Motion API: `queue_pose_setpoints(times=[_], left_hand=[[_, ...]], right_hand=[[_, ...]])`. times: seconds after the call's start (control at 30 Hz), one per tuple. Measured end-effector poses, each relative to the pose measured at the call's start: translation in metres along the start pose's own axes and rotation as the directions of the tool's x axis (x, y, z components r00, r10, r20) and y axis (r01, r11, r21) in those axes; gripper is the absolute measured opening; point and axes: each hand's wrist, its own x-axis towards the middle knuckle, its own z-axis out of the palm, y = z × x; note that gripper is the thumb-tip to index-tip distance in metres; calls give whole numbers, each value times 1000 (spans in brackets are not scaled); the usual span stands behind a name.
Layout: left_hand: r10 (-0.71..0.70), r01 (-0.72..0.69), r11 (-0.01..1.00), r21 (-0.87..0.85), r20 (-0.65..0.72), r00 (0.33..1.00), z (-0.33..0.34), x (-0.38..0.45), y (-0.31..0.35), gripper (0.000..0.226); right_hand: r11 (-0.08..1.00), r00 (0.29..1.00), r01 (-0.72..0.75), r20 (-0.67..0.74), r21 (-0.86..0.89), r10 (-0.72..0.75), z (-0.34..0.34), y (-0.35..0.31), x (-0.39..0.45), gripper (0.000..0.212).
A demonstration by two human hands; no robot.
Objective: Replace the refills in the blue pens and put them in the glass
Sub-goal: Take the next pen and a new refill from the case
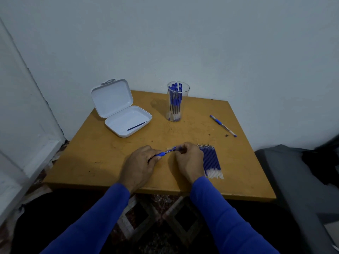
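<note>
Both my hands hold one blue pen (167,151) just above the wooden table (128,162), near its front edge. My left hand (140,166) grips the pen's blue grip end, and my right hand (189,161) pinches the other end. A row of several blue refills (212,160) lies on the table, partly under my right hand. A clear glass (177,101) at the back holds several blue pens. Another blue pen (222,125) lies loose at the right.
An open white plastic case (122,109) sits at the back left with one dark blue refill (136,126) in its tray. A wall runs behind the table. A dark grey seat (297,180) stands to the right.
</note>
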Motion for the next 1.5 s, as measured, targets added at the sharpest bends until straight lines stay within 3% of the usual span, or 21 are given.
queue_pose_setpoints(times=[0.2, 0.5, 0.67, 0.77, 0.87, 1.17, 1.4, 1.5], left_hand=[[0, 0, 1000, 7, 5, 1000, -1, 0, 1, 40], [10, -10, 1000, 12, -10, 1000, -1, 0, 2, 26], [1, -1, 1000, 29, -4, 1000, -2, -1, 3, 27], [-5, 5, 999, 32, 2, 1000, -3, 0, 4, 26], [-9, 8, 998, 56, 6, 1000, -3, 1, 3, 27], [7, -6, 1000, 24, -27, 1000, -1, 0, 2, 23], [31, -31, 1000, -1, -40, 999, -2, -1, 2, 22], [31, -30, 999, 12, -37, 999, -2, -1, 2, 22]], right_hand=[[986, 990, -58, 115, -156, 77, 2, -11, 14, 15], [998, 998, -55, 7, 29, 55, 3, -6, 3, 20], [991, 997, -68, -11, 113, 70, 4, -2, -17, 6], [913, 973, -206, 174, 353, 153, 6, -7, -26, 20], [846, 952, -271, 255, 459, 167, 5, -14, -28, 26], [623, 949, -316, 220, 716, 228, 0, -16, -18, 20], [567, 939, -327, 325, 756, 109, 0, -14, -22, 10], [550, 950, -308, 279, 776, 138, 2, -15, -20, 12]])
